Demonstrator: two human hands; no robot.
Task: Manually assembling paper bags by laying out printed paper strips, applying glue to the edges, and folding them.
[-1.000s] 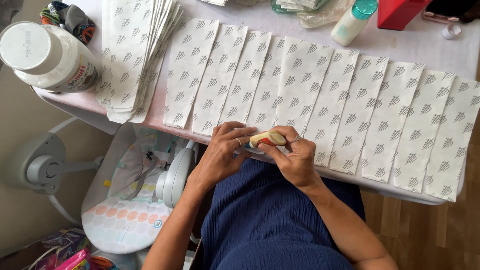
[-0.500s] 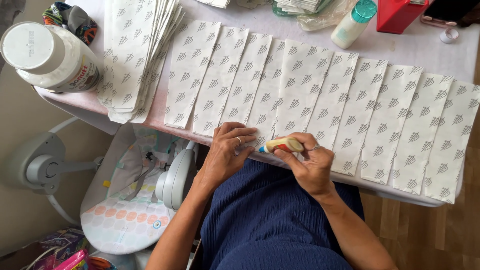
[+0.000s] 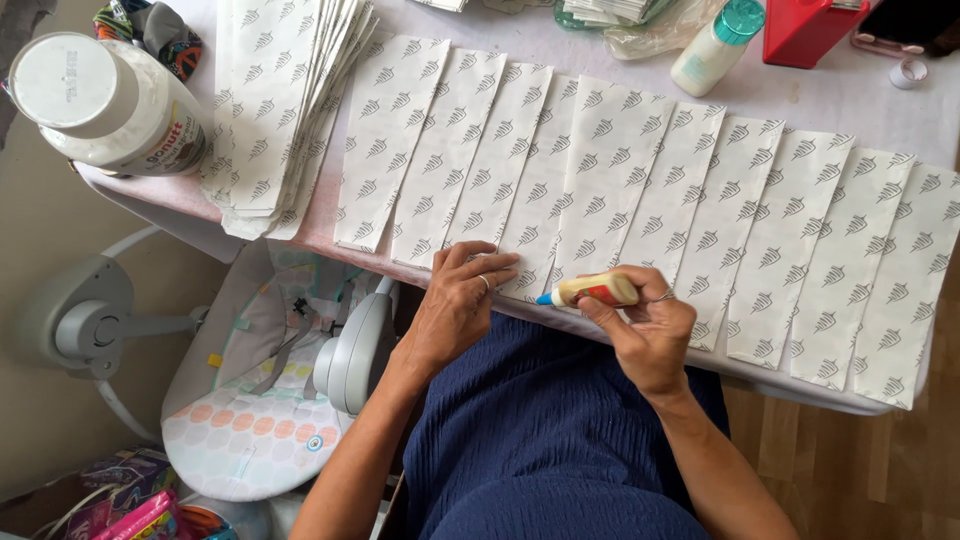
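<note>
Several long white paper strips printed with small grey leaf marks lie side by side, overlapping, across the table. My right hand grips a small yellow glue bottle held sideways, its blue tip pointing left at the near end of a strip. My left hand lies flat with its fingers pressing on the near ends of the strips just left of the tip.
A stack of the same strips sits at the left, beside a white plastic jar. A white bottle with a teal cap and a red box stand at the back. A baby bouncer seat is below left.
My hands have parted. The right hand has swung the glue bottle out to the right and turned it sideways with its blue tip bared; the left hand has spread flat on the strips.
</note>
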